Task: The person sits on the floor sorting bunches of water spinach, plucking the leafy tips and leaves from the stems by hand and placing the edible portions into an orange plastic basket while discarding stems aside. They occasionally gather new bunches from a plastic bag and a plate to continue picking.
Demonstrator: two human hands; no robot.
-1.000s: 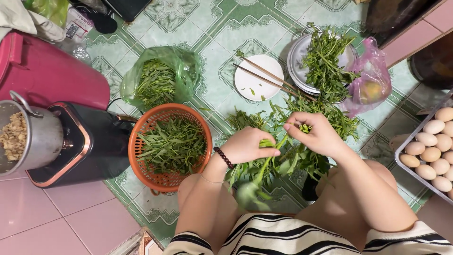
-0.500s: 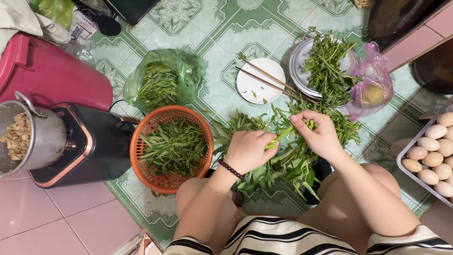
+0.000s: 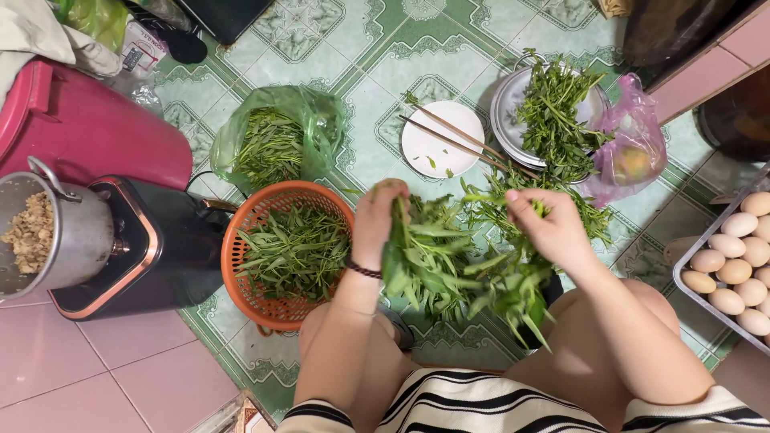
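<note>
Your left hand (image 3: 377,220) was clenched around a bunch of leafy greens (image 3: 437,261), lifted between your knees. Your right hand (image 3: 549,228) pinched the stems of the same greens, just beside the left. Left of your left hand, touching close, sat the orange basket (image 3: 241,248) with picked leaves; beyond it lay a green plastic bag (image 3: 317,120) of stems. Ahead of your hands stood a white plate (image 3: 441,156) with chopsticks (image 3: 457,144), and right of your right hand a tray of eggs (image 3: 734,269).
</note>
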